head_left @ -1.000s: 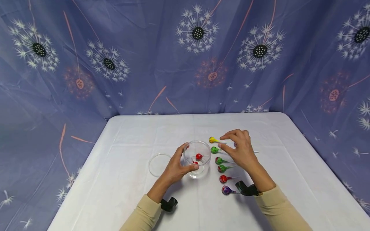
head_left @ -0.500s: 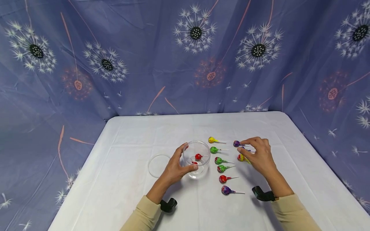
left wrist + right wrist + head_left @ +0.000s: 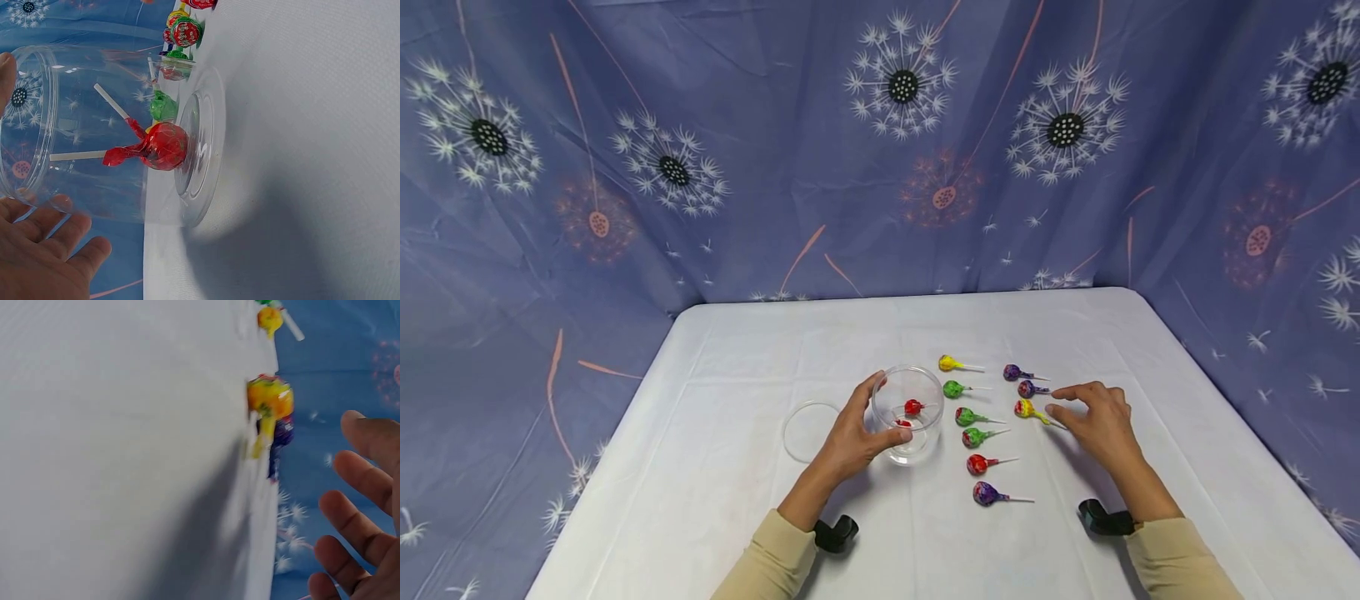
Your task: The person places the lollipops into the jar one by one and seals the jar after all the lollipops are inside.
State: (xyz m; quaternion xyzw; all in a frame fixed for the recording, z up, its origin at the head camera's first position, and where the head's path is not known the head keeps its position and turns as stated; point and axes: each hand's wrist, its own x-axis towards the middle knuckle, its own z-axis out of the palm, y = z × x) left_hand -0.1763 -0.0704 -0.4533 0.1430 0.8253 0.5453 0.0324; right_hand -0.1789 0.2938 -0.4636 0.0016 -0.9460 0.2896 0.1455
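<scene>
Jar (image 3: 927, 423) gripped by the left hand (image 3: 854, 435) holds two red lollipops (image 3: 165, 145); the right hand (image 3: 1102, 423) is spread apart.

Soft shadows (image 3: 262, 240) darken the tablecloth (image 3: 312, 112); lollipops (image 3: 270, 399) blur in the right wrist view.

clear upright jar (image 3: 106, 187), two red lollipops (image 3: 165, 147) inside, nine wrapped lollipops (image 3: 967, 417) lying alongside
</scene>
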